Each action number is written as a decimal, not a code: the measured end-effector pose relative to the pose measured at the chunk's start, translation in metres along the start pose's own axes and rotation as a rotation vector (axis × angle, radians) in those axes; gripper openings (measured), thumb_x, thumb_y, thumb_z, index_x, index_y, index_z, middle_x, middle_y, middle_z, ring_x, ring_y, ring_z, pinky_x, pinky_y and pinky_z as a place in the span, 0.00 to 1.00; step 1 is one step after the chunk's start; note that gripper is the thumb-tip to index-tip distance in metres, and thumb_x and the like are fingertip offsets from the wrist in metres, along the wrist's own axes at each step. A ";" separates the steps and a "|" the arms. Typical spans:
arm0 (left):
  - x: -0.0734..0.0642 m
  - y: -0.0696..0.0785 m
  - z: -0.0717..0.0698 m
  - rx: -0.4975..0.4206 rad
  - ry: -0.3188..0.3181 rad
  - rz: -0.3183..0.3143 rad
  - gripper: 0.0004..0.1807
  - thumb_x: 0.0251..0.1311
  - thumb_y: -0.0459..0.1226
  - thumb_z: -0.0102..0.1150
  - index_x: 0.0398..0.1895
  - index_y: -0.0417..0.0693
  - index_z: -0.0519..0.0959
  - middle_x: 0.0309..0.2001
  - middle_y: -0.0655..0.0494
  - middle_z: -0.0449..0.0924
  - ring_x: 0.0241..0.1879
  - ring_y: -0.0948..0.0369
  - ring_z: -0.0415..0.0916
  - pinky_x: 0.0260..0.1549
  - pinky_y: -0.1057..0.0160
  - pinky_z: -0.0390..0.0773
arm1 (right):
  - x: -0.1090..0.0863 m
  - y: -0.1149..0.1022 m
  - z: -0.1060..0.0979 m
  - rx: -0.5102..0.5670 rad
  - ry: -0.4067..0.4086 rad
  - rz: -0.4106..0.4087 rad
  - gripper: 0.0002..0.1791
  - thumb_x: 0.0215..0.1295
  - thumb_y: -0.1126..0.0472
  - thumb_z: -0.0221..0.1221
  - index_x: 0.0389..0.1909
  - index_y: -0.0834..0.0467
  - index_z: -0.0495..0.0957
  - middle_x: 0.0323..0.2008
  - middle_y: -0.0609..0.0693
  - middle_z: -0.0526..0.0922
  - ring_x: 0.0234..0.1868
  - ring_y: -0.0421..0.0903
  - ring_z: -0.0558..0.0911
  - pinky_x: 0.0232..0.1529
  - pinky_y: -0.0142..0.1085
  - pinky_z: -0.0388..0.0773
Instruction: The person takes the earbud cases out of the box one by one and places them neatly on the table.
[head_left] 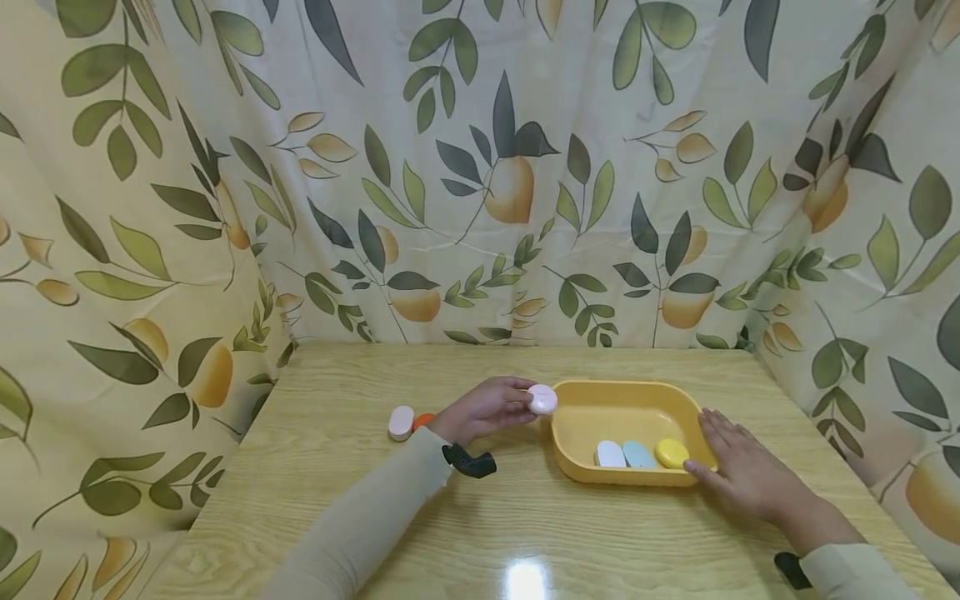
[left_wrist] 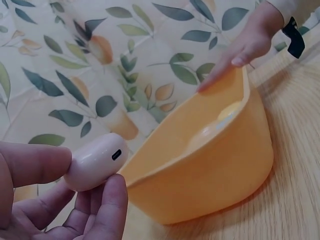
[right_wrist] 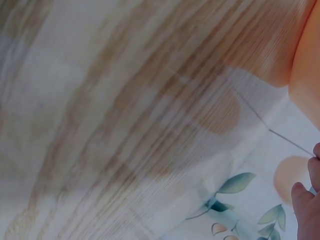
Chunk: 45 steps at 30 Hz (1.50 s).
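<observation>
Between the thumb and fingers of my left hand is a pale pink earbud charging case, held at the left rim of a yellow-orange plastic basin. A small dark port shows on the case's end in the left wrist view. My right hand rests against the basin's right end, its fingers extended along the rim and the thumb at the front corner. Inside the basin, along the front wall, lie a white case, a light blue case and a yellow case.
Left of my left forearm, a pale pink case lies on the wooden table beside an orange-red one, partly hidden by the hand. A leaf-and-fruit patterned curtain borders the table's back and sides.
</observation>
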<state>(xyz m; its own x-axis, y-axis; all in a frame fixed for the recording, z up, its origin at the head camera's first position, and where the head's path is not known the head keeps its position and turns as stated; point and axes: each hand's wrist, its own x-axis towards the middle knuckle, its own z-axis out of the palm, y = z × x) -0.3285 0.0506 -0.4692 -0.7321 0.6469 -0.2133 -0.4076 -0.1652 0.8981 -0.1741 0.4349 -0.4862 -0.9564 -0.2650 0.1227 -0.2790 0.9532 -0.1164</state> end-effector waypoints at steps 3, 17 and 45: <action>-0.005 0.002 -0.005 0.013 -0.008 0.009 0.22 0.65 0.25 0.53 0.63 0.31 0.68 0.50 0.42 0.76 0.43 0.56 0.79 0.49 0.58 0.80 | 0.001 -0.001 -0.002 -0.006 0.005 -0.004 0.45 0.74 0.42 0.47 0.72 0.75 0.45 0.70 0.73 0.51 0.71 0.68 0.49 0.72 0.43 0.25; -0.020 0.001 -0.028 0.021 0.012 0.018 0.22 0.67 0.25 0.52 0.64 0.32 0.69 0.52 0.41 0.75 0.42 0.56 0.80 0.46 0.61 0.81 | -0.001 -0.002 -0.001 -0.002 0.010 0.002 0.45 0.74 0.42 0.47 0.72 0.74 0.44 0.71 0.73 0.51 0.72 0.67 0.47 0.71 0.42 0.23; -0.053 0.014 -0.084 0.056 0.072 0.039 0.24 0.68 0.27 0.52 0.66 0.31 0.65 0.52 0.42 0.75 0.45 0.55 0.79 0.48 0.61 0.80 | 0.000 -0.002 0.000 0.019 -0.011 0.022 0.46 0.75 0.42 0.45 0.73 0.74 0.42 0.72 0.72 0.48 0.72 0.67 0.45 0.71 0.43 0.23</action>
<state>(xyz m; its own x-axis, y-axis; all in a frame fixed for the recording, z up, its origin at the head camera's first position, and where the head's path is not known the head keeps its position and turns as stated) -0.3414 -0.0483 -0.4781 -0.7851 0.5850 -0.2034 -0.3485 -0.1458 0.9259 -0.1733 0.4332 -0.4862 -0.9633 -0.2453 0.1087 -0.2589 0.9561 -0.1373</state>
